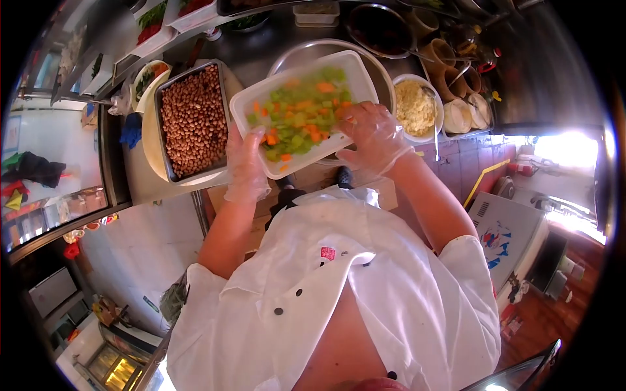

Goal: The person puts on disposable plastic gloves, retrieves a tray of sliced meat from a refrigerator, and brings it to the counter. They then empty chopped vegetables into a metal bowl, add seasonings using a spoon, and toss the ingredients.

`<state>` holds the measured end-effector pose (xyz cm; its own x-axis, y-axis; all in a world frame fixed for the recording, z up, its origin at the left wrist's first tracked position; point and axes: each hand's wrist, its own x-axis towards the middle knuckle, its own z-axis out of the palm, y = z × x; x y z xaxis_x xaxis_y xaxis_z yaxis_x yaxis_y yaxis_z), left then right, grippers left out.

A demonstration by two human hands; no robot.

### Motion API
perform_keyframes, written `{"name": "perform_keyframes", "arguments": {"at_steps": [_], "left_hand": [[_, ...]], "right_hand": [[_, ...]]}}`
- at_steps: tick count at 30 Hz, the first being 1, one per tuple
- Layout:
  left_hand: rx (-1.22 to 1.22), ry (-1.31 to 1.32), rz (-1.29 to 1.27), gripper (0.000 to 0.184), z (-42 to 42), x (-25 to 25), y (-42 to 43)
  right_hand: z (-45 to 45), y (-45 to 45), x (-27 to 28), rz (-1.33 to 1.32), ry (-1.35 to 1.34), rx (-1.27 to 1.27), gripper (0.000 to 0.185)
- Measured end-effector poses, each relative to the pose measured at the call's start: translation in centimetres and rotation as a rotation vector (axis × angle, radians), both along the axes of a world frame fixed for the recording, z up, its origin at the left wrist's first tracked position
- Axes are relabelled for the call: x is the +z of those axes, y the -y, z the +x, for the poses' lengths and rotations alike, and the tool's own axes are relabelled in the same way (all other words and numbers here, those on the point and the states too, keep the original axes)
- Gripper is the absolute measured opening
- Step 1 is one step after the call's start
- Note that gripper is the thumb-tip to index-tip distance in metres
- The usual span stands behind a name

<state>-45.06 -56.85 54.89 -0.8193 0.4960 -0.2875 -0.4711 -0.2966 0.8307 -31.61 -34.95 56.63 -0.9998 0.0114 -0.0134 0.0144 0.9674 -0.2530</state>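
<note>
A white plastic tray of diced green and orange vegetables is tilted over a large metal bowl. Some of the pieces are smeared by motion. My left hand, in a clear plastic glove, grips the tray's near left side with the thumb over the rim. On the right, my gloved right hand holds the other side, fingers curled over the rim at the vegetables and thumb outside. Just left of the tray, a metal pan full of reddish-brown peanuts rests on a round board.
To the right stands a bowl of pale yellow minced food with a spoon. Behind are a dark pan and several brown cups. White containers line the back left. The counter's front edge runs near my body.
</note>
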Motion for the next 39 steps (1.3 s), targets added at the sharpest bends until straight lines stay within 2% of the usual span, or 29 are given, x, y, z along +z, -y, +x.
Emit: {"name": "perform_keyframes", "arguments": {"at_steps": [5,8,11,16,22,25,35,39], "left_hand": [[-0.029,0.071,0.023,0.050,-0.3,1.0,0.3],[-0.015,0.084,0.027,0.051,-0.5,-0.1,0.8],[-0.003,0.102,0.031,0.052,-0.6,-0.4,0.9],[-0.018,0.157,0.000,0.051,-0.6,0.5,0.7],[-0.060,0.129,-0.081,0.061,-0.5,0.3,0.4],[-0.060,0.145,-0.005,0.049,-0.7,-0.5,0.6],[-0.062,0.073,0.019,0.045,-0.8,-1.7,0.7],[-0.041,0.077,0.000,0.044,-0.8,-1.4,0.6]], "right_hand": [[-0.7,0.5,1.4,-0.011,0.110,-0.034,0.052],[-0.1,0.6,0.9,0.006,-0.013,-0.006,0.050],[-0.2,0.7,3.5,-0.097,0.095,0.016,0.047],[-0.4,1.3,1.6,-0.071,0.095,0.062,0.044],[-0.7,2.1,1.0,-0.054,0.158,-0.012,0.042],[-0.9,1.9,0.4,-0.044,0.164,-0.001,0.041],[-1.5,2.1,-2.2,0.122,0.132,0.040,0.031],[-2.0,1.7,-1.4,0.009,0.114,0.018,0.027]]}}
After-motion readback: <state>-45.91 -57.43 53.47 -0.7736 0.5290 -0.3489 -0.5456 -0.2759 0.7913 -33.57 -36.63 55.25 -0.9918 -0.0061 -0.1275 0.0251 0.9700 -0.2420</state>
